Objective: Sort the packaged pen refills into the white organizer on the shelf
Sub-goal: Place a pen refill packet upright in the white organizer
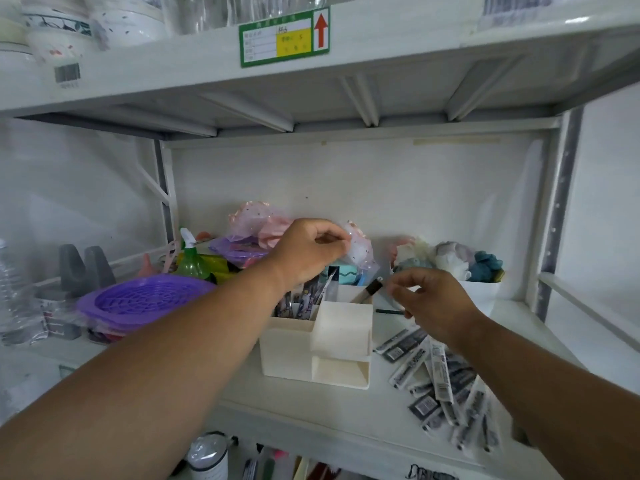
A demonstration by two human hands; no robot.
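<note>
The white organizer [341,332] stands mid-shelf. Its back-left compartment holds several packaged pen refills [304,299] standing upright. My left hand [306,252] hovers above that compartment with fingers curled and thumb against fingertips; nothing shows between them. My right hand [431,299], just right of the organizer, pinches a clear packaged pen refill [372,288] whose dark end leans over the back-right compartment. A loose pile of packaged refills [440,379] lies on the shelf to the organizer's right, under my right forearm.
A purple basket [138,299] and a green spray bottle [190,259] stand to the left. Bagged pink and purple items [252,230] sit behind the organizer. A white tub of plush items [481,289] stands at the back right. The upper shelf [207,71] hangs overhead.
</note>
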